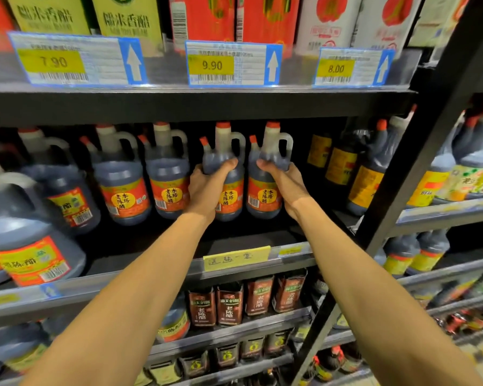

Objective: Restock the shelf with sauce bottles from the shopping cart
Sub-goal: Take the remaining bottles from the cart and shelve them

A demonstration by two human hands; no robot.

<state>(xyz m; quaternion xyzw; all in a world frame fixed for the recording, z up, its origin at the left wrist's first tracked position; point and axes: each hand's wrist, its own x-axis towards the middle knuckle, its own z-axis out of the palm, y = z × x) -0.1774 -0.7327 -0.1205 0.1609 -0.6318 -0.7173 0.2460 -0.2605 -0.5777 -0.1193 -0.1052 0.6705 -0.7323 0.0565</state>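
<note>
Supermarket shelf (140, 246), mid tier. Left hand (207, 188) grasps one bottle (229, 196); right hand (283, 185) grasps its right-hand neighbour (262, 193). Placing step; next, probably seat both, let go.

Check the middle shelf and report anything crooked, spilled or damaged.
Nothing stands out. The two bottles the left hand and right hand grip stand upright in line with their row, labels forward. No spill shows on the shelf.
</note>
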